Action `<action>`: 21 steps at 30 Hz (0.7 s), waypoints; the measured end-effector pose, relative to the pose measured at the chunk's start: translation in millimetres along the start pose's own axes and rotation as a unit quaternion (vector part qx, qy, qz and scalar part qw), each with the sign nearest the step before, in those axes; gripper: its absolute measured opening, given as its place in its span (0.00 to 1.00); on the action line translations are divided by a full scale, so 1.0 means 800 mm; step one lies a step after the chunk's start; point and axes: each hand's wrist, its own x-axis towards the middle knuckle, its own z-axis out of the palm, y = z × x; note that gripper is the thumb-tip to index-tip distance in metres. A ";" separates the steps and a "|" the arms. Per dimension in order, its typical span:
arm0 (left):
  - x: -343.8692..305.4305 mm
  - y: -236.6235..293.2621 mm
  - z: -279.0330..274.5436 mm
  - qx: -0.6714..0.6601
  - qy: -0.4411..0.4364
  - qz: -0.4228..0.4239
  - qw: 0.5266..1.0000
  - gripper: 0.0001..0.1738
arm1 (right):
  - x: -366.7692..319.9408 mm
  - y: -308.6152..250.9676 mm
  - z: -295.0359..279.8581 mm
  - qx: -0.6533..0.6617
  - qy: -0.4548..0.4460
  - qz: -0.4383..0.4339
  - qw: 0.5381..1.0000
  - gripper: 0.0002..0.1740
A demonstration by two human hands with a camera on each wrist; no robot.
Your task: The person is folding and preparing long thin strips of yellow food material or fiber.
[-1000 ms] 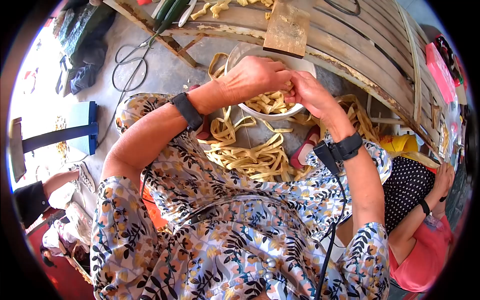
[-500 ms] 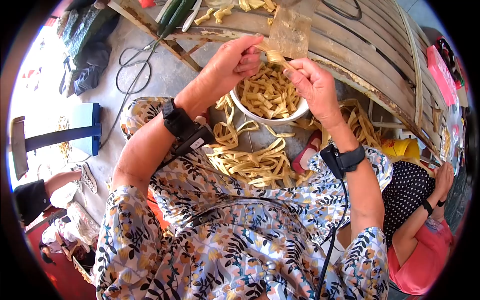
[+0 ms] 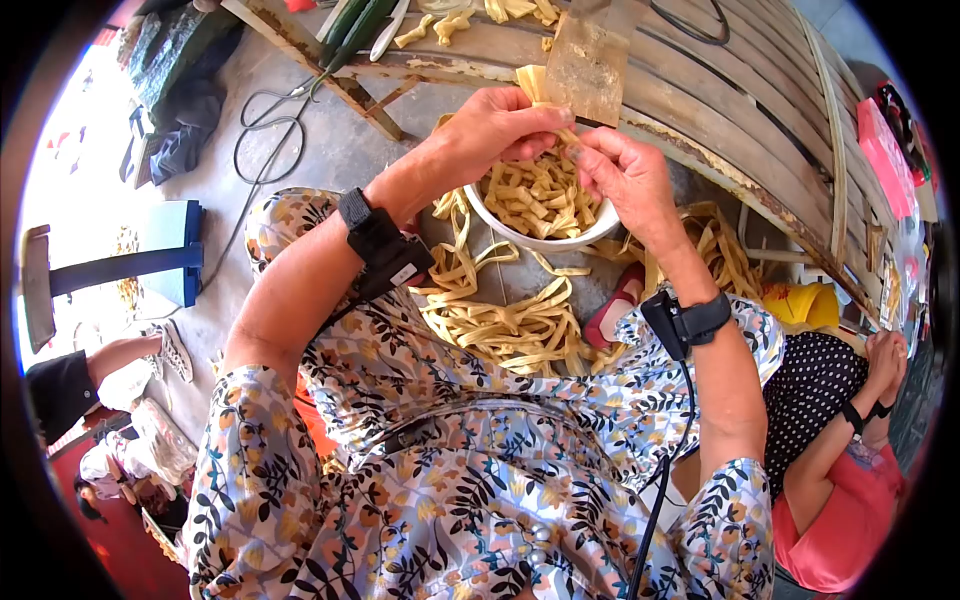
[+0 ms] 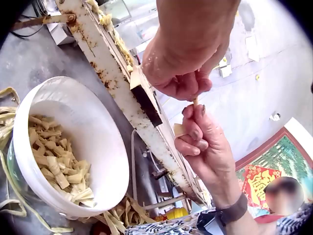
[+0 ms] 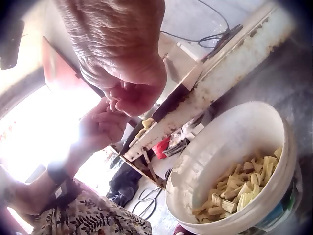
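Between finger and thumb, my left hand [image 3: 490, 135] pinches a pale yellow strip [image 3: 533, 83] that looks like tofu skin; its flat end sticks up past the fingers. Close beside it, my right hand [image 3: 630, 185] pinches the same strip, and in the left wrist view a short bit shows between both fingertips. Most of the strip is hidden by the fingers. Below the hands stands a white bucket [image 4: 110, 178], partly filled with short folded and knotted pieces [image 4: 56, 169] of the same yellow material.
Long loose strips [image 3: 510, 325] lie heaped on the floor before the bucket. A rusty-edged slatted bench [image 3: 740, 110] stands beyond, with a wooden board [image 3: 588, 70] jutting over its edge, cucumbers [image 3: 350, 30] and knotted pieces [image 3: 453, 27]. Another person's hands [image 3: 885, 365] are at right.
The hands moved apart with the strip stretched and twisted between them, then came closer together again. The left hand has shifted down and right since half a second ago.
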 end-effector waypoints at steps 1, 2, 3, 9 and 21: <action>0.000 -0.001 0.001 0.007 0.016 0.000 1.000 0.15 | 0.000 0.000 -0.001 -0.010 -0.006 0.001 1.000 0.07; 0.000 -0.001 0.003 0.015 0.032 -0.001 0.999 0.15 | 0.001 -0.001 0.000 -0.025 -0.003 -0.004 1.000 0.07; -0.001 -0.001 0.005 0.023 0.047 -0.002 0.999 0.14 | 0.001 -0.003 0.001 -0.039 0.000 -0.007 0.999 0.07; 0.002 -0.006 0.006 0.046 0.042 -0.006 0.998 0.10 | 0.004 0.004 0.002 -0.072 -0.008 -0.018 0.997 0.06; 0.013 0.012 -0.008 0.031 0.032 0.035 0.998 0.09 | 0.016 -0.008 -0.018 -0.044 -0.005 0.016 0.999 0.08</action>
